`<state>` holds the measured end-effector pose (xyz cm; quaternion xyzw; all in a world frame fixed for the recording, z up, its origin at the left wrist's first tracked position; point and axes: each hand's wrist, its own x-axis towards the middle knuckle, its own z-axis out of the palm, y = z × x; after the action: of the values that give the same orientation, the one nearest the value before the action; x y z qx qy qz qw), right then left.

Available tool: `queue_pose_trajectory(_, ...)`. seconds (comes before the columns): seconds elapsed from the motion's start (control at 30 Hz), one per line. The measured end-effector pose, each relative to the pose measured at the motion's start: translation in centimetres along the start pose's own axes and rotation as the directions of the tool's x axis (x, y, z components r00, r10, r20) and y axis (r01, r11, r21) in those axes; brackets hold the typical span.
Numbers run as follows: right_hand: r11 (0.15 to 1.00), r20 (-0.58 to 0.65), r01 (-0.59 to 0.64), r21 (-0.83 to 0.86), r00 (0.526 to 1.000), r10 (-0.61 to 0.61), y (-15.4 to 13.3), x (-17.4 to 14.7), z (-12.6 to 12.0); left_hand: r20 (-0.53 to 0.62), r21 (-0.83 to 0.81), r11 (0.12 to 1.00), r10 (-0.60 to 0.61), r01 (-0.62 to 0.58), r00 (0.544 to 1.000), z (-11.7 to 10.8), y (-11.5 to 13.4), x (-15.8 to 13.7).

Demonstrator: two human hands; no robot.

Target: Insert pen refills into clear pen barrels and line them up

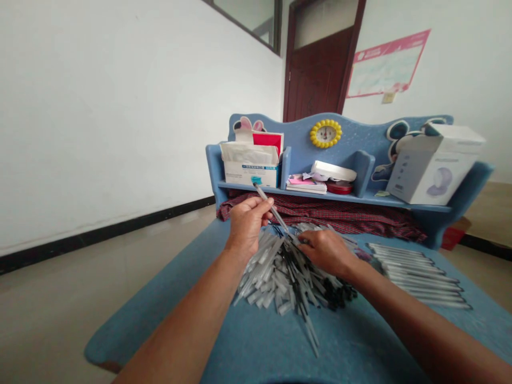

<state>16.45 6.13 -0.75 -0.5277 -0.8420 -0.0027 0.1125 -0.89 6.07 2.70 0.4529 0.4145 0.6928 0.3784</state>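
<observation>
My left hand (250, 221) is closed around a clear pen barrel (276, 213), which slants with its upper end away from me and its lower end toward my right hand. Close to that lower end, my right hand (325, 250) pinches a thin, dark-tipped pen refill, mostly hidden by the fingers. Under both hands lies a heap of clear pen parts (264, 272), with dark-tipped refills (298, 282) lying across it. Small black pen caps (340, 293) are gathered at the heap's right front, near my right wrist.
A row of pens (420, 274) lies on the blue table (160, 314) at right. Behind, a blue shelf (256, 188) holds a mask box (250, 173), papers (306, 186), a red tin (339, 188) and a white carton (420, 170). Checkered cloth (360, 213) is bunched under the shelf.
</observation>
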Motion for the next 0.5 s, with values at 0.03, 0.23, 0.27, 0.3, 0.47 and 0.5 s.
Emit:
queue_pose_trajectory(0.03,0.999,0.021,-0.01,-0.041,1.0,0.011,-0.4,0.5,0.0,0.008,0.003,1.0,-0.003,0.003,1.0,0.0,-0.1,0.0)
queue_pose_trajectory(0.23,0.992,0.073,-0.069,-0.103,0.994,0.077,-1.8,2.0,0.6,0.046,0.022,0.999,-0.028,0.027,0.999,-0.3,-0.4,0.0)
queue_pose_trajectory(0.27,0.992,0.077,-0.075,-0.101,0.994,0.083,-1.8,2.1,0.6,0.049,0.021,0.999,-0.03,0.029,0.998,-0.4,-0.5,0.1)
queue_pose_trajectory(0.3,0.992,0.079,-0.08,-0.096,0.993,0.087,-1.7,2.2,0.7,0.052,0.02,0.999,-0.032,0.031,0.998,-0.4,-0.5,0.1)
queue_pose_trajectory(0.47,0.993,0.059,-0.119,-0.015,0.991,0.119,-1.0,2.4,1.2,0.05,0.011,0.999,-0.041,0.041,0.998,-0.5,-0.6,0.2)
queue_pose_trajectory(0.5,0.992,0.049,-0.125,0.013,0.991,0.124,-0.8,2.3,1.2,0.048,0.007,0.999,-0.045,0.045,0.998,-0.5,-0.7,0.2)
